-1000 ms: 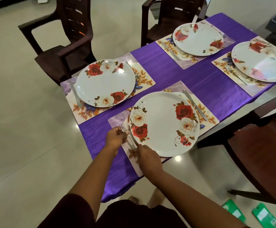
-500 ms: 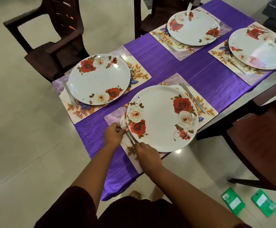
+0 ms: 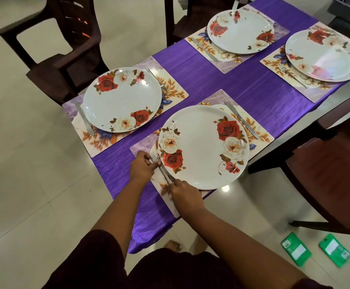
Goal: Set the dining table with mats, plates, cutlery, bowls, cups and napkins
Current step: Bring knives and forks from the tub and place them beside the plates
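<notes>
head view:
table: purple tablecloth (image 3: pixel 211 80), fine ribbed weave with a sheen, runs from bottom centre to upper right of frame.
near setting: round glossy white plate (image 3: pixel 203 147) with red and white rose print, lying on a rectangular floral placemat (image 3: pixel 261 136), centre of frame.
fork: metal fork (image 3: pixel 159 165) on the mat, just beside the plate's left rim, tines pointing up-frame.
left hand (image 3: pixel 141 166): fingers curled, pinching the fork near the tines.
right hand (image 3: pixel 185 195): fingertips pinching the fork's handle end, at the plate's lower-left edge.
knife: table knife (image 3: pixel 241 120), flat steel, on the mat right of the plate, apart from it.
other settings: three more rose plates on mats – left of centre (image 3: pixel 122 99), top centre (image 3: pixel 240 31), upper right (image 3: pixel 324 55); each has cutlery beside it.
plate contents: nothing in any.
chairs: dark brown moulded plastic chair (image 3: pixel 65 49) upper left; another at right edge.
floor: pale glossy tiles; two green packets (image 3: pixel 295 249) lower right.
</notes>
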The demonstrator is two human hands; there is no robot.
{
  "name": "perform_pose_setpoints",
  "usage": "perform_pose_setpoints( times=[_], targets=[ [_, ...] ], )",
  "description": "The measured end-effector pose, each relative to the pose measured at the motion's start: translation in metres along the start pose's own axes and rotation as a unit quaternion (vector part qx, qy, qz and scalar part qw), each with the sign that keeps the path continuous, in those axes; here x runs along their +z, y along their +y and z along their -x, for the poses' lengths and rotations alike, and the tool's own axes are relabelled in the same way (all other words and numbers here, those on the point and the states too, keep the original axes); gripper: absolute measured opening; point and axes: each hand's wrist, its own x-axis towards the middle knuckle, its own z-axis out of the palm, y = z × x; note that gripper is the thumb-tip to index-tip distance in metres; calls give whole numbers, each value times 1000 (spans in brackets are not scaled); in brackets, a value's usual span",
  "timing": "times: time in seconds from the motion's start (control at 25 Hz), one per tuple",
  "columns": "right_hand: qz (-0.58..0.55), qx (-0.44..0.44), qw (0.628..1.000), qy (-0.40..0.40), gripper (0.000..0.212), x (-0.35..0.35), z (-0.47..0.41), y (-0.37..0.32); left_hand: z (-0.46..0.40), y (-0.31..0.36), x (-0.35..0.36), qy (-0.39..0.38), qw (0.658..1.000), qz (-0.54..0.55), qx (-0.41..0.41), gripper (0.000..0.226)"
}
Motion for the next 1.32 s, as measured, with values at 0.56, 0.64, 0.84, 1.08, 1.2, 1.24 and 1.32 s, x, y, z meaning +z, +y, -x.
perform_pose_setpoints(
  times=[0.56, 0.64, 0.84, 1.08, 1.2, 1.24, 1.32],
  targets=[
    [11, 51, 996, 76, 24, -21, 33, 28, 21, 21, 5, 117, 989, 85, -24, 39],
    [38, 66, 990, 115, 29, -25, 42, 41, 32, 37, 18, 149, 985, -26, 81, 44],
    [81, 208, 965, 139, 64, -27, 69, 66, 55, 54, 57, 81, 941, -183, 273, 62],
    [55, 319, 939, 115, 75, -33, 105, 113, 77, 89, 118, 41, 867, -276, 413, 80],
    [52, 358, 925, 117, 73, -44, 129, 156, 85, 126, 161, 33, 848, -295, 439, 82],
    [47, 368, 922, 115, 73, -47, 139, 171, 88, 140, 175, 28, 848, -291, 441, 80],
    [40, 378, 919, 106, 70, -52, 155, 200, 96, 164, 197, 21, 864, -272, 424, 81]
  ],
)
